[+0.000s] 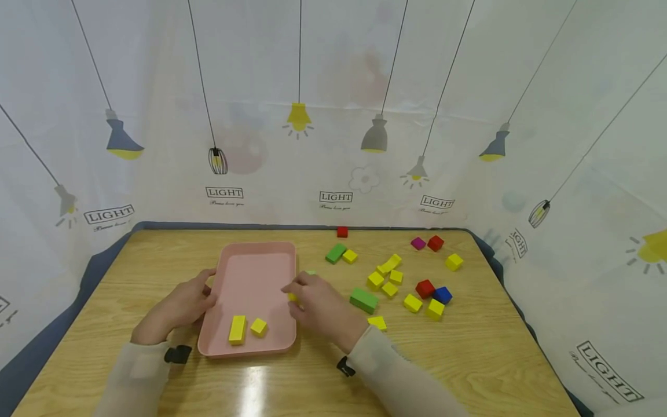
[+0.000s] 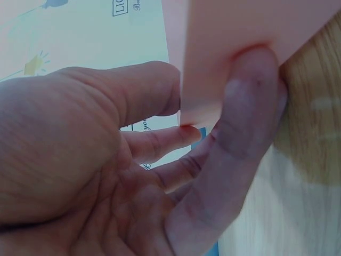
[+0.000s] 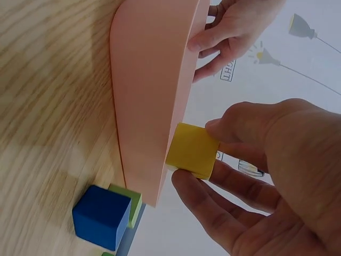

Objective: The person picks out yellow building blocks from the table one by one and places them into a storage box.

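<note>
"What's in the rectangular pink plastic tray (image 1: 255, 284)?"
"Two yellow blocks (image 1: 237, 330). The right hand (image 1: 324, 308) pinches one yellow cube (image 3: 193, 151) at its right rim."
"The left hand (image 1: 179, 302)?"
"Fingers spread, touching its left side; right of it, three red cubes (image 1: 425, 288)."

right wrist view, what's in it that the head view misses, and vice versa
Only right wrist: a blue block near the pink tray. Only head: a yellow oblong block and yellow cube in the tray, plus a magenta block on the table. Both: the table, the tray, the left hand touching it, and the right hand pinching another yellow block.
</note>
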A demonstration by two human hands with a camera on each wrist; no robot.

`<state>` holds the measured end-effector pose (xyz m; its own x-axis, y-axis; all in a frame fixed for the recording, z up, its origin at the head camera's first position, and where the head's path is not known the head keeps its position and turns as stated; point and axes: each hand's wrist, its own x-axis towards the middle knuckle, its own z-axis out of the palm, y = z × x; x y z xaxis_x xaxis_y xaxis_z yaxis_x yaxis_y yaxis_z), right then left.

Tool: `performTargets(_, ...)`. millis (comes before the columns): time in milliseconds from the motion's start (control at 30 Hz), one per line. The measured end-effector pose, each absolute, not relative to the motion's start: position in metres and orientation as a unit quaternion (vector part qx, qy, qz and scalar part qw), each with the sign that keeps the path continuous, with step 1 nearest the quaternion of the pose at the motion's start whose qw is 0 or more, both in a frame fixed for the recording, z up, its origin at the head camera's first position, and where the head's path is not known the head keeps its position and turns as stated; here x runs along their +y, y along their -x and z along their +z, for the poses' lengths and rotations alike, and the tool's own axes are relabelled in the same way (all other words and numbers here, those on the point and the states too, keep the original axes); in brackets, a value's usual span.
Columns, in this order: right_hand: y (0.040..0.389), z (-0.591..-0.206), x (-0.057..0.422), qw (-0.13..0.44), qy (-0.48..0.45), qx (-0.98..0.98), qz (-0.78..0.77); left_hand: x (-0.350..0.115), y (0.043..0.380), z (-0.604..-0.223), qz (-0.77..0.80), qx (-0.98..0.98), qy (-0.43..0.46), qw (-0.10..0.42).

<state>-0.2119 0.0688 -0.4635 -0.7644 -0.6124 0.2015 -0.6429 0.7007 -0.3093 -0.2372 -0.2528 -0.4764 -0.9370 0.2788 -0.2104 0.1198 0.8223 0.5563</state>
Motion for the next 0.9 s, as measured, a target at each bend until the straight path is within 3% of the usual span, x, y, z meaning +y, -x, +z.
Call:
performTargets(233, 0.206, -0.463, 0.058, 0.050, -0.369, -0.909, 0.185, -0.253, 0.237, -0.479, 0.284, 0.942, -0.102, 0.149)
performTargets(600, 0.202, -0.466, 0.042, -0.009, -0.386, -0.903, 0.187, -0.256, 0.239, -0.480, 0.280, 0.943, -0.109, 0.143)
performTargets(900, 0.201, -0.471, 0.035, -0.003, -0.399, -0.906, 0.142, -0.255, 0.239, -0.482, 0.277, 0.944, -0.113, 0.138)
